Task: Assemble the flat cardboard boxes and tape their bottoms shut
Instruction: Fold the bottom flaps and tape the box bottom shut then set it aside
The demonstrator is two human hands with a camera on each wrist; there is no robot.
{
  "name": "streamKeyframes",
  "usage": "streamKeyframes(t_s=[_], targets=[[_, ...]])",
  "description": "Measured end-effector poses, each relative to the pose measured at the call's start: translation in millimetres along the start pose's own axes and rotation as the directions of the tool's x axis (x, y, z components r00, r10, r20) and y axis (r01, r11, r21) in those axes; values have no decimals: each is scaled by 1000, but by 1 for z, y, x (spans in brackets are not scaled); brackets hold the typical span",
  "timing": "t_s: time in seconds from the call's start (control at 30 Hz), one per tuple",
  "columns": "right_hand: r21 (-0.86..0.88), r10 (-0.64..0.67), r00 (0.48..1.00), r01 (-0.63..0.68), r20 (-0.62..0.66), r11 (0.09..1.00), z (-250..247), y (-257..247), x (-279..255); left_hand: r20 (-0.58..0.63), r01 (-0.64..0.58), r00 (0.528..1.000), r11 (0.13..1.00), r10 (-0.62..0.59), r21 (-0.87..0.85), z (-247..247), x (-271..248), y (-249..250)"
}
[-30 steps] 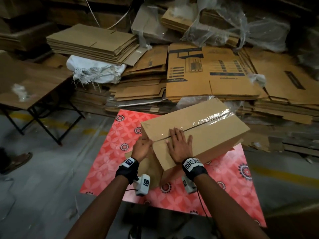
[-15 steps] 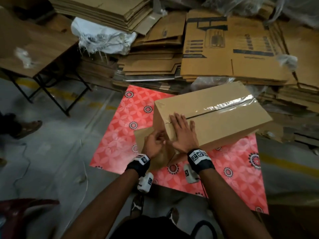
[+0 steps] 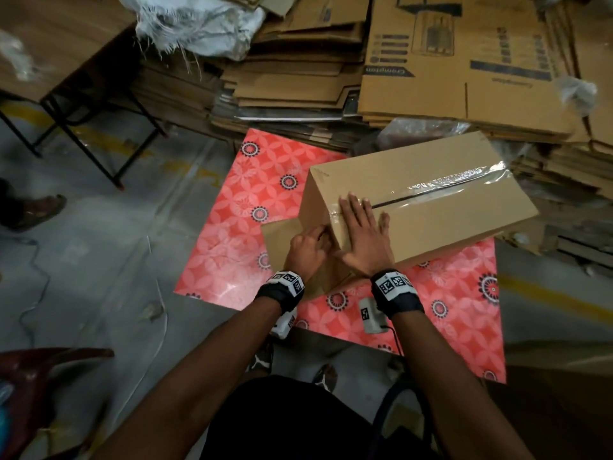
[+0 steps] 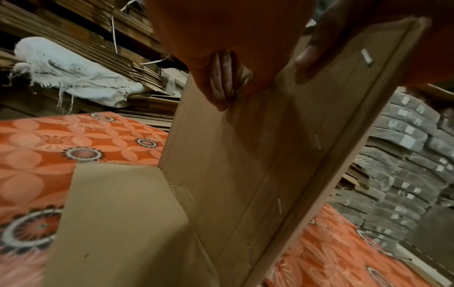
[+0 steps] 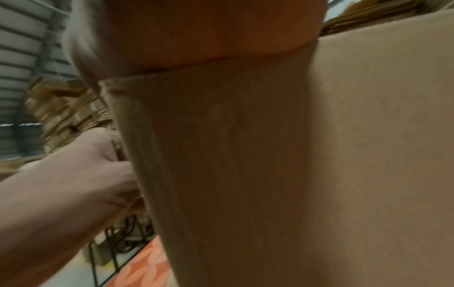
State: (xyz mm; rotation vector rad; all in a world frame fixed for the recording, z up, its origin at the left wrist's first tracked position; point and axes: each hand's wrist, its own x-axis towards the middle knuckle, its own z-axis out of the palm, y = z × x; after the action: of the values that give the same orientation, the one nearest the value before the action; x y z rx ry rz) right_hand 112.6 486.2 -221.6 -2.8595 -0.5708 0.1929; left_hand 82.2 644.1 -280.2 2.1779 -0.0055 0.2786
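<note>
1. The right hand [image 3: 363, 239] lies flat, fingers spread and straight, palm pressed on the near end of the upturned bottom of the cardboard box [image 3: 441, 207], its fingertips at the near end of the clear tape [image 3: 461, 179].
2. The left hand [image 3: 306, 249] is curled against the box's near end face, fingers bent and pressing at the tape's end just under the top edge; whether it pinches the tape cannot be told.
3. The tape runs along the seam between the two bottom flaps, shiny and wrinkled toward the far end.
4. The box stands on a red patterned mat [image 3: 238, 227], with a loose flap [image 3: 282, 237] splayed out on the mat below the left hand.
5. Beyond the mat lie stacks of flat cardboard [image 3: 457, 64] and a white sack [image 3: 199, 21].
</note>
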Motion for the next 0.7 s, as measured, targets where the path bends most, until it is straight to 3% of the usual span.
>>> streamKeyframes(t_s=[0.2,0.33,0.53,0.7], targets=[[295,87,995,-67,-55,953,-9,-3,-2,-14,22,1000,999,-23,-24,2,7,-4],[486,197,979,-146,-54,862,-13,-12,0,100,-5,995,1000,5,-1,-3,2,-13],[578,260,965,-195,-31,792,-19,-18,-2,62,-54,997,997,51,46,2,1,-10],[558,242,970,-184,-30,809,-18,-17,-1,-27,-66,997,997,67,38,14,-6,-9]])
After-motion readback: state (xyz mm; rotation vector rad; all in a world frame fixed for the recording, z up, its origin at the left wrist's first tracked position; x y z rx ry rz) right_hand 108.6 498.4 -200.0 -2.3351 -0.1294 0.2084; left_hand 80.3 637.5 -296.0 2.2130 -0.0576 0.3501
